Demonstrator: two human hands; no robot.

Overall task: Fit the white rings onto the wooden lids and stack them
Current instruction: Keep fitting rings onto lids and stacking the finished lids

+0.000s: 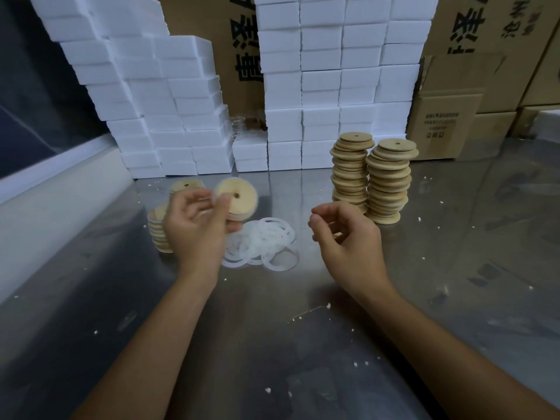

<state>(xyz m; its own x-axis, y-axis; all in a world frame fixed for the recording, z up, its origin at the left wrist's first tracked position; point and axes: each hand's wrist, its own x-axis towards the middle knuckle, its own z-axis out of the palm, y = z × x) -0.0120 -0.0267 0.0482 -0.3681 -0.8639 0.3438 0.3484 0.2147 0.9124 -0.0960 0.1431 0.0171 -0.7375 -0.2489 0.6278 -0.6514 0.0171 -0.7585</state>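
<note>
Here your left hand [194, 225] is raised above the table [272, 328], thumb and fingers pinching a wooden lid [236, 199] tilted toward you, a white rim round its edge. Your right hand [345, 234] hovers apart, fingers loosely curled, holding nothing. Loose rings [263, 241] lie between your hands; two tall lid stacks [369, 177] stand beyond the right hand.

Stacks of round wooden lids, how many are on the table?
4: two tall stacks at right, two short stacks behind the left hand, partly hidden.
</note>
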